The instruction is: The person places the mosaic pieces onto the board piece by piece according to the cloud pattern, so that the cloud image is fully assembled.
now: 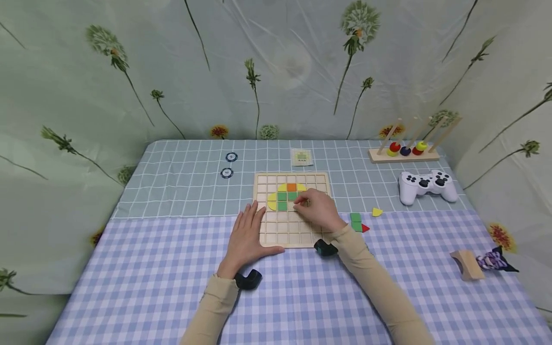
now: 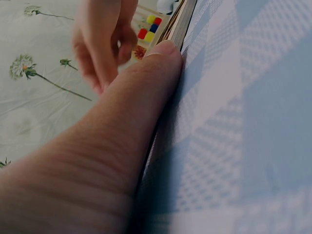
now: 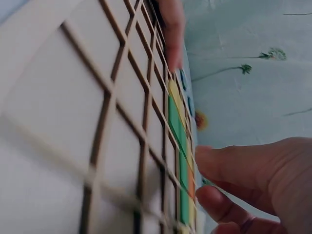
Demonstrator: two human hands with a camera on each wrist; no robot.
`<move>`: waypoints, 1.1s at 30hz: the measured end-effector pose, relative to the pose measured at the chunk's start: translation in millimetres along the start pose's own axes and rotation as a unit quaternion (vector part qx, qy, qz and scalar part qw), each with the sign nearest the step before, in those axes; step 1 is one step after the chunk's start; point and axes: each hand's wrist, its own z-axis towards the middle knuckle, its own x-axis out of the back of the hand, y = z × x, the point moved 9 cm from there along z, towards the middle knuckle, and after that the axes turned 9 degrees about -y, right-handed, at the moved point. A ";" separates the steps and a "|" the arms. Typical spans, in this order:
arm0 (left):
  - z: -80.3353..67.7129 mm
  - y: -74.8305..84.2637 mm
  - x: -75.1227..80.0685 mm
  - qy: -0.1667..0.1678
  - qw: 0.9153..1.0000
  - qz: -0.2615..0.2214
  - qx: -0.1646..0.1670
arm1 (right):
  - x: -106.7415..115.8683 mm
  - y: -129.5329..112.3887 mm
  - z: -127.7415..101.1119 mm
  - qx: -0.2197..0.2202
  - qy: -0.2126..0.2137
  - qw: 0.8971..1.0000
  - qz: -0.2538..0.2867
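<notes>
Wooden grid board [image 1: 291,209] lies flat on the checked tablecloth [image 1: 172,287], under both hands.

Left hand [image 1: 249,235] rests flat at the board's near-left corner, fingers straight and together, thumb along the near edge. It holds nothing. The left wrist view shows the thumb pressed against the board's side.

Right hand [image 1: 316,208] sits over the middle-right of the board, fingers curled with tips drawn together just right of the coloured tiles. Something small seems pinched there, but I cannot tell what it is. The right wrist view shows bent fingertips [image 3: 219,204] close above the grid.

Tiles already set in the board, just beyond the right fingertips: green squares [image 1: 286,199], an orange square [image 1: 291,187], yellow curved pieces [image 1: 272,201].

Loose pieces right of the right wrist: green squares [image 1: 355,222], a red triangle [image 1: 365,228], a yellow piece [image 1: 377,212].

Farther right: white game controller [image 1: 426,185], bead rack [image 1: 404,149]. Two blue discs [image 1: 229,165] lie beyond the left hand.
</notes>
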 end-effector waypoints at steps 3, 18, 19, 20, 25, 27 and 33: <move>-0.1 0.5 -0.6 -0.002 1.000 0.000 0.000 | 13.4 11.4 -13.9 -0.005 0.007 1.000 0.003; -1.3 -2.5 0.8 -0.002 1.000 -0.002 -0.002 | 65.2 98.4 -68.6 -0.114 -0.037 0.992 -0.035; -1.5 -2.3 1.3 -0.002 1.000 -0.003 -0.001 | 66.1 102.2 -70.8 -0.119 -0.044 0.991 -0.031; -1.5 -2.4 1.5 -0.003 1.000 -0.002 -0.001 | 67.0 105.2 -72.6 -0.122 -0.050 0.991 -0.029; -1.9 -1.7 1.5 -0.001 1.000 -0.006 -0.002 | 65.4 112.1 -78.0 -0.123 -0.077 0.989 -0.025; -1.9 -1.1 1.3 0.000 1.000 -0.007 -0.003 | 63.7 113.4 -79.2 -0.125 -0.081 0.989 -0.026; -0.5 0.8 -0.3 0.001 1.000 -0.001 -0.007 | 61.3 117.8 -81.0 -0.138 -0.070 0.988 -0.027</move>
